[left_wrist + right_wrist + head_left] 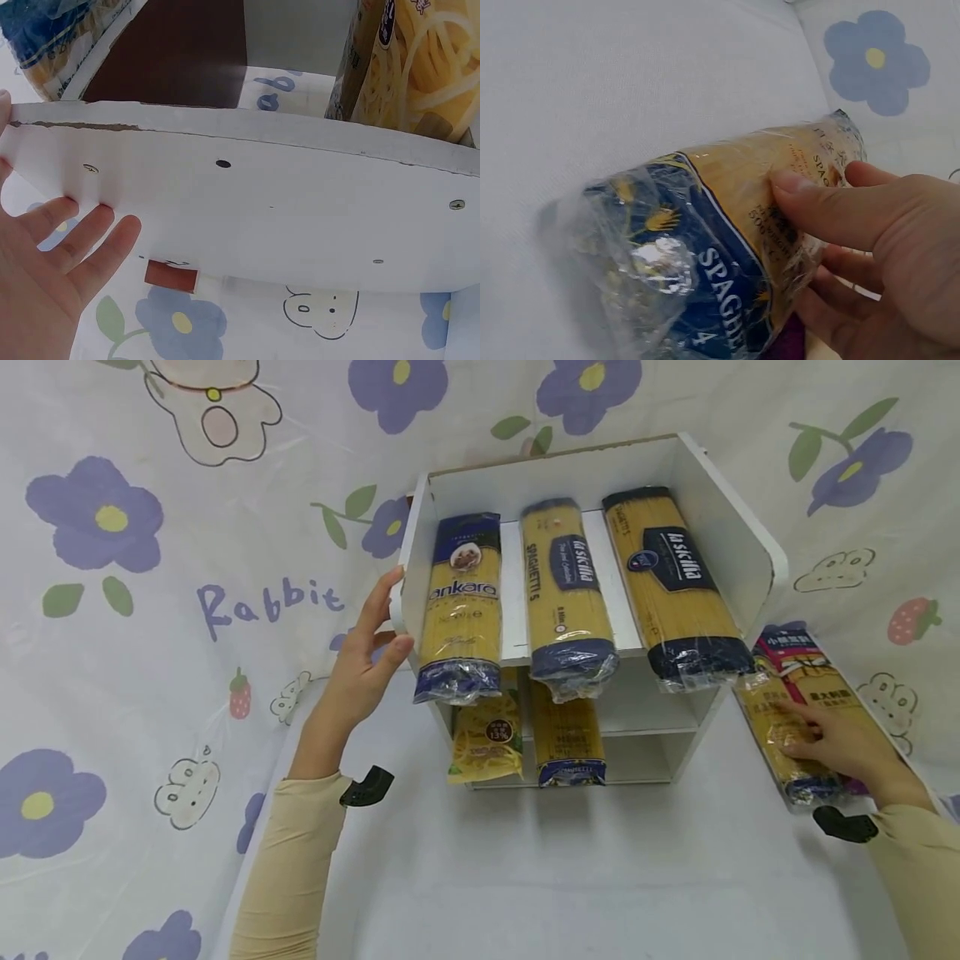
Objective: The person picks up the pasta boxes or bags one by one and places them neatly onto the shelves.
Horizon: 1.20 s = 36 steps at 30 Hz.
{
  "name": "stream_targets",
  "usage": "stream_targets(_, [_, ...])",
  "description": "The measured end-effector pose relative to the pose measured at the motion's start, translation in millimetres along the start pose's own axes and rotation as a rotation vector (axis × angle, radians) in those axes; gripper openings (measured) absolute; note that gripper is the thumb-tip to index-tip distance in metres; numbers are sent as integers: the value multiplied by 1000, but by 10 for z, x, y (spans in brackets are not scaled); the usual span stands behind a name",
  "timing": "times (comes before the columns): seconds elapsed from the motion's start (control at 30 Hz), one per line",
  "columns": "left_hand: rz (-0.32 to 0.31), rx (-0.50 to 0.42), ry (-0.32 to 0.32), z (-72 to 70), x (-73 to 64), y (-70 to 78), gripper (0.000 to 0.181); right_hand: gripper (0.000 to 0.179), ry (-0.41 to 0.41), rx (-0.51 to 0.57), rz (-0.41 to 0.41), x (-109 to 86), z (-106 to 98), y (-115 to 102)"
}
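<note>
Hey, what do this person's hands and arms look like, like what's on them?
The left hand and right hand wear no gloves. Plain beige sleeves, slightly wrinkled, reach the wrists. A small, bent black piece shows beside each cuff.

Long beige sleeves (288,860), lightly creased; small black angular pieces (367,787) at cuffs (311,785)
</note>
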<state>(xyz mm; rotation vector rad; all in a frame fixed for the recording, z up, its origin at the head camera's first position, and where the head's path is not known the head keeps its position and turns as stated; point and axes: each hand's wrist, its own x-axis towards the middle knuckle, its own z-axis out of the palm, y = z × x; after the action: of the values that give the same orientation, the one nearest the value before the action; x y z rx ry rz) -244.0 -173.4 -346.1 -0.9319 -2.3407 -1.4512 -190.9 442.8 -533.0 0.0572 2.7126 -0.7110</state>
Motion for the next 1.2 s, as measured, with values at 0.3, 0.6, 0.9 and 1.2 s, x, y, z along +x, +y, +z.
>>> stream_targets(0.3, [11,3,-14,-3,1,8,74,92,-67,-73,-59,105,-24,-40])
stream_targets(0.6, [1,17,-9,-5,-5,-4,77,104,-118,-47,-55,238,-25,24])
stream_targets(0.9, [11,14,-7,-4,-7,-5,77,101,-119,17,-37,228,55,-54])
stream_targets(1.2, [8,12,-7,-6,-1,-8,78,96,-100,14,-82,295,91,-69])
